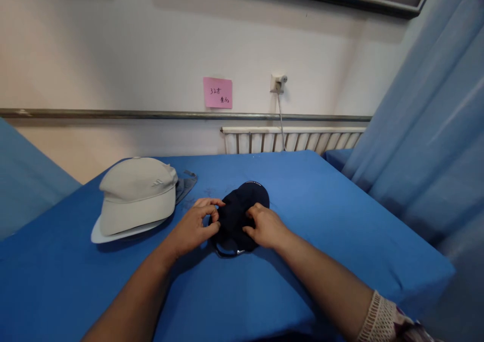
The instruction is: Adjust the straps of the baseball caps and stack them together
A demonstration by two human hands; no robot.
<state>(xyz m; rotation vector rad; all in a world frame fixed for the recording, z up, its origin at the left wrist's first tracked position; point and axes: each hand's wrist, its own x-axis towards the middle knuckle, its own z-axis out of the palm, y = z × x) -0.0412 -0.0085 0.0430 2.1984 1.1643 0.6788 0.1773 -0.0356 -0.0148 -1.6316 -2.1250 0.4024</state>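
A dark navy baseball cap (pixel 234 211) lies on the blue-covered table in front of me, its brim pointing away and its strap with a small shiny buckle toward me. On the cap's left edge, my left hand (pixel 197 226) has curled fingers and thumb closed on the fabric. From the other side, my right hand (pixel 266 226) pinches the cap's right part, fingers bent over it. Exactly how much cloth each hand grips is hidden by the dark fabric.
Stacked light caps (pixel 138 191) sit at the left, with a grey strap or cap part (pixel 185 185) behind them. The blue tablecloth (pixel 333 231) reaches a white radiator (pixel 295 139) at the wall. Blue curtains (pixel 427 130) hang at the right.
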